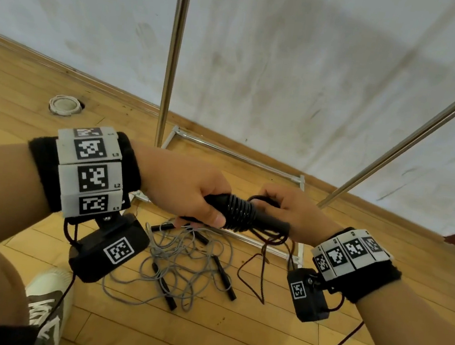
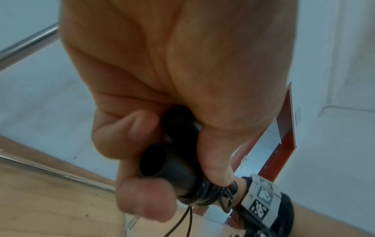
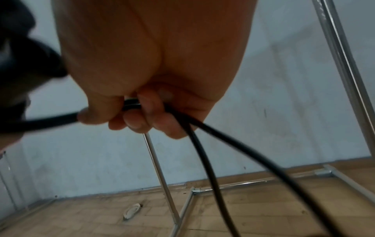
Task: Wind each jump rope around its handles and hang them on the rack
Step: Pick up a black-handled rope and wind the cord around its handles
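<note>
Above the wooden floor (image 1: 258, 333), the metal rack (image 1: 174, 51) rises against a scuffed white wall (image 1: 292, 51), its base frame lying flat by the skirting, as I look down on the scene through the head camera. On the boards below my hands, a tangle of grey jump ropes (image 1: 181, 255) with slim black handles lies loose, just in front of the rack's base. My left hand (image 1: 178, 186) is wrapped tight around the pair of black handles (image 1: 244, 213), fingers and thumb curled fully about them; the left wrist view shows both round handle ends side by side in that grip. Several turns of the dark rope (image 3: 205, 154) already circle the handles' middle. My right hand (image 1: 296, 212) sits just beside the handles' far end, its fingers folded over the rope, pinching a doubled length against the thumb, while the slack strands trail from it toward the floor.
</note>
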A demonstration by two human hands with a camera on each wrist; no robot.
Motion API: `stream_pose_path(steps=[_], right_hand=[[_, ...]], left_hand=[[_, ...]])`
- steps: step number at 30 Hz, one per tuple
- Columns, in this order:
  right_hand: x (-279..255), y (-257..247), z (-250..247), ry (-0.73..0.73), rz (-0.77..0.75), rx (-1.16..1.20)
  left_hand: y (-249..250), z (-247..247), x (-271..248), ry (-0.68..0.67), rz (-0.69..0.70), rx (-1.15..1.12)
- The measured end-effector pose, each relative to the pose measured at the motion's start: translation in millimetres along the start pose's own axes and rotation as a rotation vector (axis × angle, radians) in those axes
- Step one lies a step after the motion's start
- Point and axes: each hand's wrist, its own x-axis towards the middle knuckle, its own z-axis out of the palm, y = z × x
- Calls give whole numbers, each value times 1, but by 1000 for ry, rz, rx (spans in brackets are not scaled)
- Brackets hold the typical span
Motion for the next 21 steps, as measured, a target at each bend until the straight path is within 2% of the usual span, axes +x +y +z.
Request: stream_pose_path(steps=[5, 9, 15, 21], right_hand=[[4, -7, -7, 122, 20, 142], [8, -18, -11, 143, 89, 317], [11, -27, -19, 145, 174, 488], [10, -36, -13, 219, 104, 606]], left_hand=[[-3, 4, 11, 11, -93, 127], [-10, 0, 18, 72, -135, 131], [-23, -9, 21, 261, -176, 152], [-22, -20, 22, 485, -121, 59]])
